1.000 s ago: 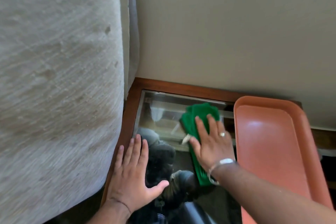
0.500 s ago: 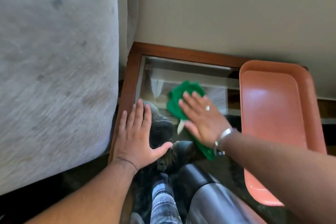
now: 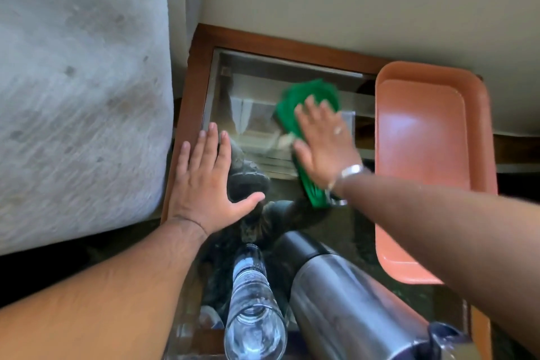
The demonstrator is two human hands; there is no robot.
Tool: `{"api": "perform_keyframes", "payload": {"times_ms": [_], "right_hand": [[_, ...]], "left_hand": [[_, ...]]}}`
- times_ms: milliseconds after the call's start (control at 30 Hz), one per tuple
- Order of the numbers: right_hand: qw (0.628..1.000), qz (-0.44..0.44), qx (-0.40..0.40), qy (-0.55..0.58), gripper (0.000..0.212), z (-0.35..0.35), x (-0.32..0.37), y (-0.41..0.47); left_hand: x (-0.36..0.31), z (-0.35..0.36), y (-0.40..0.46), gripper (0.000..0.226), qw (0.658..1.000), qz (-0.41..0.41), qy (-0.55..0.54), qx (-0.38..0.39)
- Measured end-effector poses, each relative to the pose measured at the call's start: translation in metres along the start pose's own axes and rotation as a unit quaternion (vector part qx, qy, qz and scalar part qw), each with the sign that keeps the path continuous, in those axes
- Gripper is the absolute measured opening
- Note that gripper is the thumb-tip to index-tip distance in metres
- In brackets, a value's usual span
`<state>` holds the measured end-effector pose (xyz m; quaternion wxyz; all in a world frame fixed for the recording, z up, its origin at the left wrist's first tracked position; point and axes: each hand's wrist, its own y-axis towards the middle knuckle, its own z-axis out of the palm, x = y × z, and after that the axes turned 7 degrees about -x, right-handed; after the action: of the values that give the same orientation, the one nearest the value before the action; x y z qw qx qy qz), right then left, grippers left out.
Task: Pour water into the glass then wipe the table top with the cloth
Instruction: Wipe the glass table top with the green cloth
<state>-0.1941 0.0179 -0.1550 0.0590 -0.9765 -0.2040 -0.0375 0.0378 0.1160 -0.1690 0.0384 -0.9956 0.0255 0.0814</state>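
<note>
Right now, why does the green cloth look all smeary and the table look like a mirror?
Head view: the green cloth and right hand are motion-blurred; the left hand looks sharper. The glass tabletop reflects light, and the orange tray shows glare.

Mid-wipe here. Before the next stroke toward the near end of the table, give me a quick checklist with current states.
1. Right hand flat on green cloth: ok.
2. Left hand braced on table edge, clear of the cloth: ok.
3. Glass upright, holding water: ok.
4. Near path clear: not ok; glass and steel jug stand there.
5. Orange tray clear of the cloth: ok.
6. Glass top dry: cannot tell.
</note>
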Motion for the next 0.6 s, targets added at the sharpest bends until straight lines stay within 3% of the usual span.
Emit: {"api": "perform_keyframes", "payload": {"times_ms": [67,133,200,267,333,400,467,567,600], "right_hand": [[0.980,0.194,-0.032,0.032,0.065,-0.005,-0.015,0.044],[0.961,0.271,-0.047,0.025,0.068,-0.004,-0.010,0.054],[0.981,0.187,-0.039,-0.020,0.071,0.000,0.010,0.023],[1.000,-0.007,-0.008,-0.020,0.074,0.005,0.031,-0.030],[0.984,-0.176,0.030,-0.008,0.075,0.007,0.030,-0.062],[0.969,-0.242,0.033,-0.023,0.074,0.005,0.014,-0.041],[0.983,-0.180,0.018,-0.042,0.070,0.000,0.011,0.003],[0.999,0.037,0.002,0.002,0.069,-0.008,0.026,0.059],[0.999,0.049,-0.003,-0.007,0.070,-0.007,0.038,0.060]], "left_hand": [[0.001,0.002,-0.001,0.124,1.000,0.000,-0.001,-0.004],[0.002,0.002,0.000,0.125,1.000,0.001,-0.003,-0.006],[0.000,-0.001,0.000,0.126,1.000,-0.003,-0.007,-0.003],[-0.002,-0.006,0.001,0.126,1.000,-0.008,-0.010,0.002],[-0.002,-0.008,0.001,0.125,1.000,-0.009,-0.012,0.007],[-0.001,-0.006,0.000,0.125,1.000,-0.008,-0.017,0.003],[-0.001,-0.006,0.000,0.126,1.000,-0.010,-0.018,-0.004],[-0.002,-0.010,-0.006,0.128,0.999,-0.035,-0.012,0.000],[-0.001,-0.010,-0.013,0.128,0.999,-0.052,-0.013,0.005]]}}
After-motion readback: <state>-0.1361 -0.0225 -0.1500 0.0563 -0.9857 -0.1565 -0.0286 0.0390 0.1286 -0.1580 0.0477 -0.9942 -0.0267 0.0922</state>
